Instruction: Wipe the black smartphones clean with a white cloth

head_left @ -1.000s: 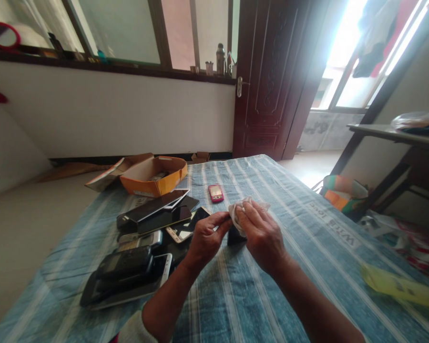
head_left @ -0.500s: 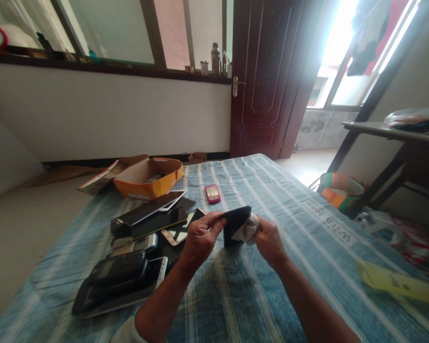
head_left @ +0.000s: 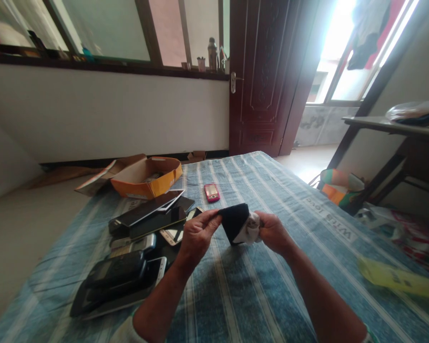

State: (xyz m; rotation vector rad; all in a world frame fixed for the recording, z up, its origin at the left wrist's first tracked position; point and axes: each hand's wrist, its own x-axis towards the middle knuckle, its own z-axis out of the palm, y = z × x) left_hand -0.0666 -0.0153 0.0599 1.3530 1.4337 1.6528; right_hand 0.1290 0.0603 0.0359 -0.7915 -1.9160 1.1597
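A flat black device, seemingly a phone [head_left: 232, 220], is held tilted above the striped bedcover. My left hand [head_left: 199, 234] pinches its upper left corner between thumb and fingers. On the other side, my right hand [head_left: 273, 232] grips a crumpled white cloth [head_left: 249, 229], which lies against the phone's lower right part and hides that edge. Just beyond the hands, a pink phone [head_left: 211, 193] rests on the cover. To the left of my left hand, a phone with a pale frame [head_left: 169, 237] lies partly hidden by that hand.
Several dark phones and tablets [head_left: 153, 224] lie piled on the left, with a thick black device [head_left: 116, 272] stacked nearer me. Behind them stands an open orange box [head_left: 146, 183]. A yellow wrapper [head_left: 396, 280] lies at right on the bedcover [head_left: 271, 295]. Beyond is a brown door [head_left: 266, 95].
The phone has tilted, its lower end swinging right and its dark face showing more. My right hand, still with the cloth, has shifted slightly right and up. The view has shifted a little.
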